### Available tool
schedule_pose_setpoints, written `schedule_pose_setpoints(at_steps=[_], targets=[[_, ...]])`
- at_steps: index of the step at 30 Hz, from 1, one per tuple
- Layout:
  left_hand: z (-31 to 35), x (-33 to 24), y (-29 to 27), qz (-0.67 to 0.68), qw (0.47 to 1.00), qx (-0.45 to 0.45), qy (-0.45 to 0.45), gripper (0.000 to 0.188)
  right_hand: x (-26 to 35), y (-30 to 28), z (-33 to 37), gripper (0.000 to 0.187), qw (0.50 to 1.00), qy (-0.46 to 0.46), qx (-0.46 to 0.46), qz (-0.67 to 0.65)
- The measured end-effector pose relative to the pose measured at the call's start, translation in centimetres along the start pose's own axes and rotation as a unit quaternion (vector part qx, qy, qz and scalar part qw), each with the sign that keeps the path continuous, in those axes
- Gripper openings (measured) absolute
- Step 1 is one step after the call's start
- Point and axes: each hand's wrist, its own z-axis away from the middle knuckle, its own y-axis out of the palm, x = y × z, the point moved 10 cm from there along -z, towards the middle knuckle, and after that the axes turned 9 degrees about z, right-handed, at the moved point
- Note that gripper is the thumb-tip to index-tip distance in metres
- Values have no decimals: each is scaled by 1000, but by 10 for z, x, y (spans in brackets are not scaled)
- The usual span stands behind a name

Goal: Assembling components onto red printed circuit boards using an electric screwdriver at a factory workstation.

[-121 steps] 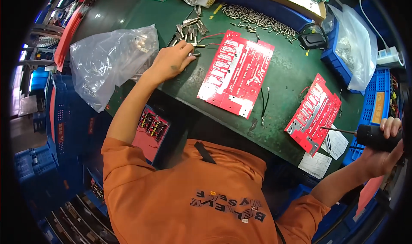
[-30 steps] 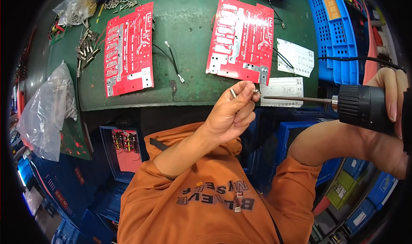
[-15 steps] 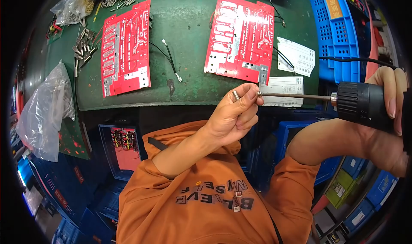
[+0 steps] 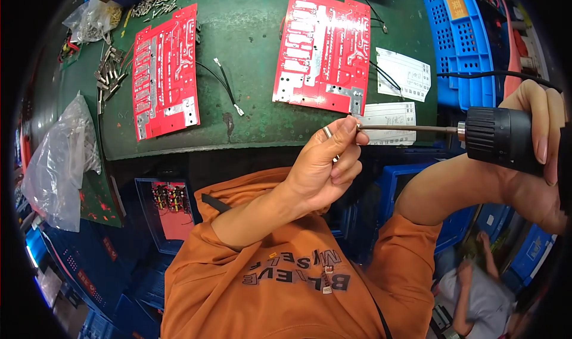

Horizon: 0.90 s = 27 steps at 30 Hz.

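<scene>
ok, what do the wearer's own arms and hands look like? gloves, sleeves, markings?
Left hand and right hand ungloved, forearms uncovered. Plain orange left sleeve and right sleeve end near the elbows, matching the top. Right hand partly hidden.

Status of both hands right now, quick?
Left hand: closed, holding small silver metal pieces, fingertips at the driver bit's tip.
Right hand: closed, holding the black power driver.
</scene>
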Motion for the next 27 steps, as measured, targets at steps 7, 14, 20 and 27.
schedule_pose_setpoints(at_steps=[7,14,20,27], targets=[[-6,3,-5,30,998,-50,8,23,2,3,1,73,1000,-8,7,0],[-13,0,-9,0,997,-71,12,23,-6,17,-16,73,1000,-16,10,4],[-17,-4,-10,-41,995,-93,14,27,-8,25,-17,73,1000,-19,18,-2],[-7,-10,-22,-31,991,-129,9,43,-9,2,-16,73,999,-18,35,-20]])
